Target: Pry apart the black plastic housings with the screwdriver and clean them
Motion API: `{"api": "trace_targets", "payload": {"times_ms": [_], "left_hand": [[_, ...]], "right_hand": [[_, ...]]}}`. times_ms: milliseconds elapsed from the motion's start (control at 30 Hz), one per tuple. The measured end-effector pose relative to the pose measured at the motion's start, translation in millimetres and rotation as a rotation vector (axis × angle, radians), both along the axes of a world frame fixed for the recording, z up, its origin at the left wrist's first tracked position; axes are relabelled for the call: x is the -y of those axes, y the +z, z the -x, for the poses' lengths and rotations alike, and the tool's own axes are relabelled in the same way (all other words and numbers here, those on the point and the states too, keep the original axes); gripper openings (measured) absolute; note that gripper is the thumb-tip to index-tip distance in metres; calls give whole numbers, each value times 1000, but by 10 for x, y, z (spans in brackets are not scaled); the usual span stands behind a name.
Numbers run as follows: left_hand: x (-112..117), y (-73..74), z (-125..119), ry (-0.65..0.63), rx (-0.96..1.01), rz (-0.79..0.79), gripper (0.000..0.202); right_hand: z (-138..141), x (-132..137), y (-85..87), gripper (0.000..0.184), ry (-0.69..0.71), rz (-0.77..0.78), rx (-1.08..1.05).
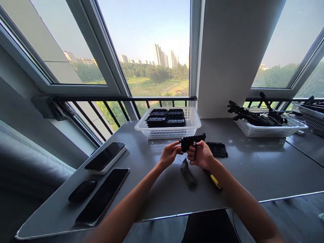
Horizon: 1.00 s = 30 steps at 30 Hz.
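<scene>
A black plastic part with toothed edges (191, 141) is held up above the desk between my two hands. My left hand (169, 154) pinches its left end between thumb and fingers. With fingers curled, my right hand (201, 156) grips a small black piece with a light tip (194, 150) against the near side of the part; its exact kind cannot be made out. Below the hands lies a dark grey, cloth-like roll (188, 175). Beside my right wrist is a tool with a yellow handle (215, 181), partly hidden. A flat black toothed panel (217, 149) lies behind my right hand.
A white plastic basket (168, 134) with several black toothed parts stands by the window. Another white basket (268, 131) to the right holds black parts and cables. On the left are a phone on a white box (105, 157), a black mouse (82, 191) and a larger phone (103, 196).
</scene>
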<state>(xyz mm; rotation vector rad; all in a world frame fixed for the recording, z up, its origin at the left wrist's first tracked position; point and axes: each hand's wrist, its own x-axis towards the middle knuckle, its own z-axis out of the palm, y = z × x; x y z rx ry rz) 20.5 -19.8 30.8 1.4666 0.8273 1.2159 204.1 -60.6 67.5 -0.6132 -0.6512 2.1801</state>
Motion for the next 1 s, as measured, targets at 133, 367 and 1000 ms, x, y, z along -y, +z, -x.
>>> {"api": "trace_targets", "payload": {"times_ms": [133,367,1000], "left_hand": [[-29,12,21,8,-1,-7,68],[-51,32,44,36,18,3,70],[36,-32,-54,41,-30,-6,60]], "right_hand": [[-72,-37,-15,22,-48,6,-7],[-211,-86,3,22,-147,-9,-26],[30,-34,-81,22,-17,-35,30]]}}
